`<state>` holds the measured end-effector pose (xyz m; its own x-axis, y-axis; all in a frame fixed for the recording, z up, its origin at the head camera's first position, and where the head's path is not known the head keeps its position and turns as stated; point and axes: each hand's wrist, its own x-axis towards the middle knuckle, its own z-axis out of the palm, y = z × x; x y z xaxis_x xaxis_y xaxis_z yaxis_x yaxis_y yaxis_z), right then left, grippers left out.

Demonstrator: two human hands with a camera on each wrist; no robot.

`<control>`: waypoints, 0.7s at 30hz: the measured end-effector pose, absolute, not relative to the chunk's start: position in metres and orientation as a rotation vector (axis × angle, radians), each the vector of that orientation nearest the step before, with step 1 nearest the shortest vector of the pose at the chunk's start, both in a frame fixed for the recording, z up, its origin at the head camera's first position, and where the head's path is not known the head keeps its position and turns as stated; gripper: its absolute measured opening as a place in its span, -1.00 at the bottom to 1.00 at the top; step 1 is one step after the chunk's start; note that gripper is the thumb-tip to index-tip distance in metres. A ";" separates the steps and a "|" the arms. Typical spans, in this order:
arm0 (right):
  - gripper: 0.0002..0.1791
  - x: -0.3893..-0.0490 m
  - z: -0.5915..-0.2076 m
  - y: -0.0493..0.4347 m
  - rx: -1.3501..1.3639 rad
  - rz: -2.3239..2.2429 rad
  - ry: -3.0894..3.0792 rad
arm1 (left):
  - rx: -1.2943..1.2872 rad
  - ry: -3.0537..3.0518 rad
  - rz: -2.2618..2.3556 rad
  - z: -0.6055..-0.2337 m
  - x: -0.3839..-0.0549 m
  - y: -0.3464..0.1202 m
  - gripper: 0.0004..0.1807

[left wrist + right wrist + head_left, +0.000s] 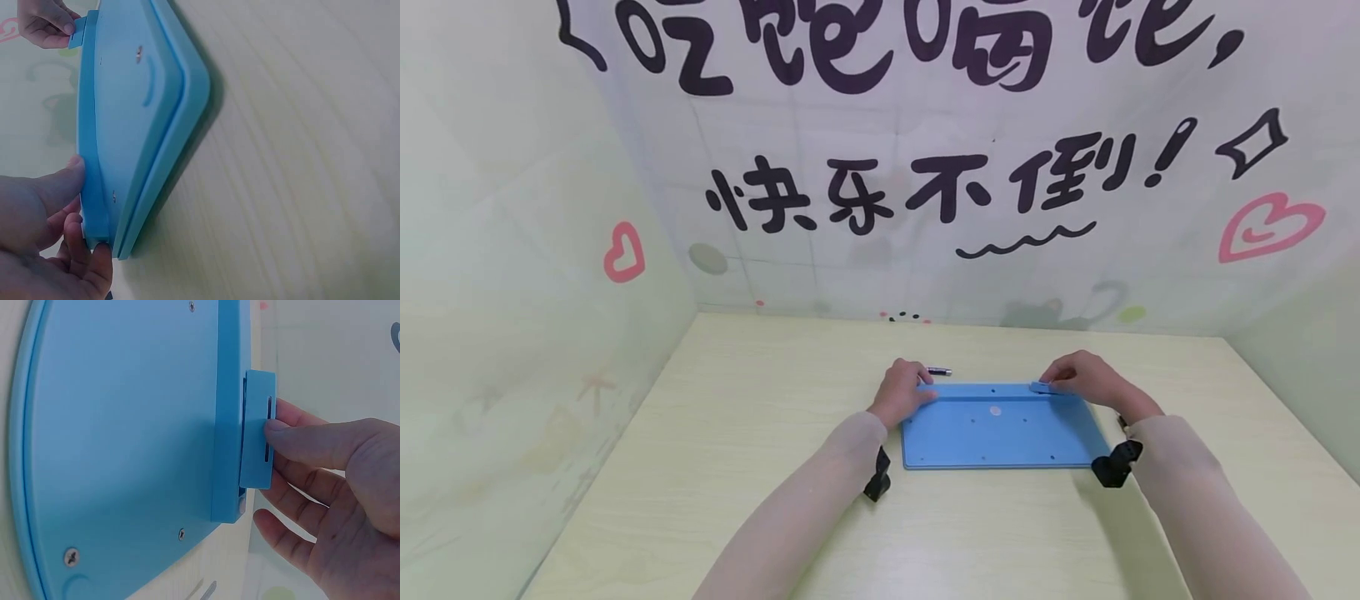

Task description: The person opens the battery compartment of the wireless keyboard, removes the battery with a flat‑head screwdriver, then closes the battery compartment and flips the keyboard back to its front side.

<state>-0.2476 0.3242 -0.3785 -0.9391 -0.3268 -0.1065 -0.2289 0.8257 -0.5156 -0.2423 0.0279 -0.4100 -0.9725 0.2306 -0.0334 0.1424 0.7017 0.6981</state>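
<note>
A blue keyboard [977,433] lies with its screwed underside up, a raised bar along its far edge. At the far left corner my left hand [904,393] grips that bar, thumb on one side and fingers curled at its end, as the left wrist view shows. My right hand [1086,379] pinches a small slotted blue battery cover [257,434] between thumb and fingers. The cover stands tilted at the opening in the bar, near the right end. Small screws [72,556] dot the underside. The inside of the compartment is mostly hidden behind the cover.
Just beyond the keyboard, near my left hand, lies a small dark and silver cylinder [938,372] like a battery. Another small dark item [1122,422] is partly hidden by my right wrist. A pale wood table [760,375] meets a printed wall covering [850,275] behind.
</note>
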 end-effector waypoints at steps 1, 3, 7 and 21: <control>-0.85 -0.248 -0.378 0.324 -0.437 -0.759 2.820 | 0.306 2.785 1.131 -0.410 -0.242 0.028 -0.82; -0.85 -0.248 -0.377 0.324 -0.441 -0.752 2.825 | 0.307 2.777 1.136 -0.410 -0.242 0.027 -0.82; -0.85 -0.248 -0.374 0.324 -0.434 -0.742 2.824 | 0.330 2.768 1.147 -0.410 -0.242 0.027 -0.81; -0.84 -0.259 -0.371 0.331 -0.435 -0.733 2.719 | 0.331 2.779 1.141 -0.408 -0.241 0.026 -0.81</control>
